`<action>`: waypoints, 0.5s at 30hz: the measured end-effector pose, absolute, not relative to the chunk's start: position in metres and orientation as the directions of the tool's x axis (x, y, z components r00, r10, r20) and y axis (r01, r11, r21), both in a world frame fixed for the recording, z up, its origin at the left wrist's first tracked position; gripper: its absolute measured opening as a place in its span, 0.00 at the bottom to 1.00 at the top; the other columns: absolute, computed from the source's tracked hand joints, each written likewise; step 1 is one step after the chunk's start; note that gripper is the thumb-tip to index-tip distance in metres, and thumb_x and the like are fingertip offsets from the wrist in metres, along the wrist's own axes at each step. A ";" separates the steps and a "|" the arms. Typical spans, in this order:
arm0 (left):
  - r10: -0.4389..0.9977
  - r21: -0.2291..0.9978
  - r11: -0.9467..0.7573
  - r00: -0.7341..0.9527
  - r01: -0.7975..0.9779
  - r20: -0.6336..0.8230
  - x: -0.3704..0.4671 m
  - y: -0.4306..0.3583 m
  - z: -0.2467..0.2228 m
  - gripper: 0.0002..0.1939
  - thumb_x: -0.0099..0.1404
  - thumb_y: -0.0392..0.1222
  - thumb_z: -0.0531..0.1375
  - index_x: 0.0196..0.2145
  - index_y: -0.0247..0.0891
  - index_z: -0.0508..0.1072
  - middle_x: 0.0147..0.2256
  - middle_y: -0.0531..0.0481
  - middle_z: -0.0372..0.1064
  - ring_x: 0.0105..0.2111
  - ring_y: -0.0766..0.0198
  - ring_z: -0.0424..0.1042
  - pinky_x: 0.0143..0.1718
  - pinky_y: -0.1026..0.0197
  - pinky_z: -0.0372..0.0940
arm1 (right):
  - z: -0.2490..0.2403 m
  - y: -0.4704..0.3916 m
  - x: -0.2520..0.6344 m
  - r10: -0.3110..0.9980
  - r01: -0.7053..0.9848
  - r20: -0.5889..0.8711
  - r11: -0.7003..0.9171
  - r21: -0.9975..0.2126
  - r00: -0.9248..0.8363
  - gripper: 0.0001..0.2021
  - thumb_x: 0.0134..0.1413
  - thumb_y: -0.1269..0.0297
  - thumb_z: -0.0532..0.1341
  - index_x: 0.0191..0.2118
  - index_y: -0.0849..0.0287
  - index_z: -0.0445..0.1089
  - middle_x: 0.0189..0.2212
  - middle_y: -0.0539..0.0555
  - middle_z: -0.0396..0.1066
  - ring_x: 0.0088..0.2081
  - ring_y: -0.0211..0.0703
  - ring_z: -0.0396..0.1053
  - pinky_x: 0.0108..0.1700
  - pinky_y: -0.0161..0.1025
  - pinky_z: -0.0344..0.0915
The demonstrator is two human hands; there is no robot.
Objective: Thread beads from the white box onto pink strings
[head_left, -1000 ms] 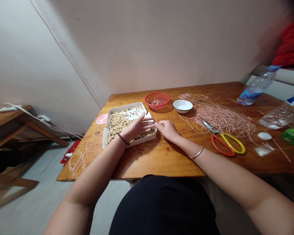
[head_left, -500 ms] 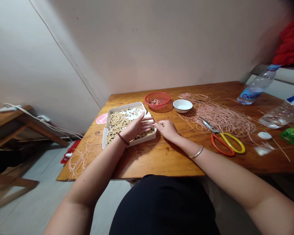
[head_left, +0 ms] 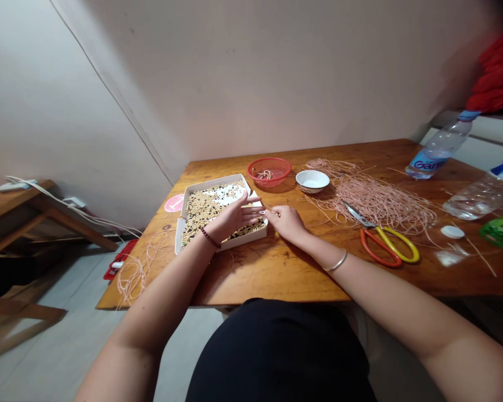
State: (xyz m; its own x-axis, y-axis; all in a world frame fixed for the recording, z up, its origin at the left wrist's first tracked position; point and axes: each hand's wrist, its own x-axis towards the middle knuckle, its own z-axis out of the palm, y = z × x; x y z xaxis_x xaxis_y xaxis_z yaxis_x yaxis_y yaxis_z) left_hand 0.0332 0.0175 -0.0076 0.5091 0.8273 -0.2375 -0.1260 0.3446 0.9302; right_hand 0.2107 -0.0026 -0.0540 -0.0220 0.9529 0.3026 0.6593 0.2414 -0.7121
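My left hand (head_left: 235, 216) is held over the right side of a white box (head_left: 251, 241), palm turned up and fingers stretched out. Small beige, dark and green beads (head_left: 201, 208) cover most of the box's white bottom. Just right of those fingertips, my right hand (head_left: 288, 223) is closed in a pinch. A thin strand, seemingly pink cord (head_left: 272, 210), shows at its fingertips; its ends are too fine to follow. Whether any bead lies in the left palm is too small to tell.
Behind stand a red plastic basket (head_left: 269, 173) and a white bowl (head_left: 312, 181). To the right lie a heap of pink cord (head_left: 385, 201), scissors (head_left: 377, 228), a bottle cap (head_left: 452, 231) and two plastic bottles (head_left: 440, 145). Loose cord (head_left: 134, 273) hangs over the left table edge.
Both hands stay in nearly the same place. The left hand's fingers have spread slightly apart, and the right fingertips have shifted a little.
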 end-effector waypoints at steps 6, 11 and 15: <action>0.820 0.931 0.329 0.536 -0.158 -0.199 0.036 0.016 -0.006 0.29 0.65 0.59 0.50 0.57 0.38 0.62 0.49 0.37 0.69 0.48 0.58 0.70 0.53 0.55 0.61 | -0.054 -0.003 0.211 0.941 0.706 0.339 0.230 -0.670 0.016 0.20 0.56 0.53 0.51 0.18 0.58 0.61 0.16 0.51 0.62 0.20 0.36 0.53 0.25 0.36 0.43; 0.816 0.941 0.296 0.555 -0.165 -0.159 0.038 0.014 -0.006 0.29 0.65 0.58 0.50 0.58 0.39 0.61 0.49 0.38 0.69 0.49 0.57 0.69 0.55 0.54 0.58 | -0.051 -0.006 0.211 0.949 0.733 0.314 0.200 -0.651 0.020 0.20 0.56 0.52 0.51 0.19 0.58 0.63 0.17 0.52 0.63 0.20 0.36 0.53 0.25 0.36 0.42; 0.799 0.952 0.269 0.586 -0.144 -0.137 0.039 0.013 -0.007 0.28 0.65 0.58 0.50 0.57 0.41 0.62 0.49 0.38 0.69 0.51 0.56 0.67 0.56 0.53 0.55 | -0.049 -0.007 0.210 0.953 0.748 0.300 0.178 -0.639 0.030 0.20 0.55 0.52 0.52 0.19 0.58 0.63 0.18 0.52 0.64 0.21 0.37 0.52 0.25 0.37 0.41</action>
